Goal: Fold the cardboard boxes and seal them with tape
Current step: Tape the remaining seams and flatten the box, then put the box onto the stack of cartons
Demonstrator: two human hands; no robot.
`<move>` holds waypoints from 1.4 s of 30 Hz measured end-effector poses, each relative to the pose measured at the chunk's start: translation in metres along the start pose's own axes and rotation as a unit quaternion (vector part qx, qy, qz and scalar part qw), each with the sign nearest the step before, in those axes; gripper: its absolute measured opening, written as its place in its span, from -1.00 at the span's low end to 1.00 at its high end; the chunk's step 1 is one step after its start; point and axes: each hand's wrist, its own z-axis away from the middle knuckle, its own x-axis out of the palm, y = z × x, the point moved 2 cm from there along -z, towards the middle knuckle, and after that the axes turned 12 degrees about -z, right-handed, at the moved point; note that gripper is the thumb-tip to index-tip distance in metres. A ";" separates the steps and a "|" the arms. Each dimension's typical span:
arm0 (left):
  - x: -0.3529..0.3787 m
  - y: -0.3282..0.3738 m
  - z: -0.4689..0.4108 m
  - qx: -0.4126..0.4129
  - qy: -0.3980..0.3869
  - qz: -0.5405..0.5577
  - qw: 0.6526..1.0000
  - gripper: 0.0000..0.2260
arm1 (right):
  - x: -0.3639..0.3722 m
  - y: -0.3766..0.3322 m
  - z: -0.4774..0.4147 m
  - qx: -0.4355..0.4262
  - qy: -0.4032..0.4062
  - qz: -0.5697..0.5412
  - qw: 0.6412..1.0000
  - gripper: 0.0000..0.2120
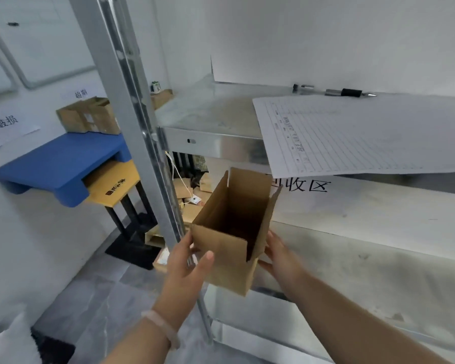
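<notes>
The box (229, 232) is up in the air in front of the metal shelf (210, 143), open at the top. The left hand (187, 261) pinches its near corner, thumb in front, fingers behind. The right hand (279, 254) presses straight fingers flat on the other side. If the squeeze gets loose, the box could drop to the floor (95, 298). Too hard, and it may squash. I count one held box, two hands, one paper sheet (365, 132) and two pens (350, 92)

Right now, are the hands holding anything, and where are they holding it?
The open cardboard box. The left hand grips its near left corner, thumb on the front; the right hand presses on its right side.
</notes>
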 end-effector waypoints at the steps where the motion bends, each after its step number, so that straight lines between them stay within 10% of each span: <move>1: -0.002 -0.001 0.001 0.008 -0.006 -0.018 1.000 -0.56 | 0.003 0.001 -0.001 0.000 -0.002 0.017 1.000 -0.54; 5: -0.019 -0.006 0.003 0.085 0.041 -0.150 0.984 -0.35 | 0.004 -0.006 0.014 -0.061 0.010 0.130 0.990 -0.48; 8: -0.018 0.020 0.011 0.265 0.114 -0.295 0.911 -0.41 | -0.016 -0.017 0.050 -0.135 0.056 0.187 0.972 -0.53; 13: 0.050 0.075 0.025 0.487 0.007 -0.304 0.819 -0.52 | -0.084 -0.031 0.127 -0.240 0.192 0.379 0.873 -0.40; 23: 0.259 0.175 0.127 0.625 -0.130 -0.239 0.732 -0.52 | -0.247 -0.043 0.306 -0.230 0.458 0.453 0.730 -0.32; 42: 0.642 0.287 0.402 0.672 -0.299 -0.130 0.665 -0.52 | -0.578 -0.022 0.601 -0.043 0.594 0.398 0.698 -0.40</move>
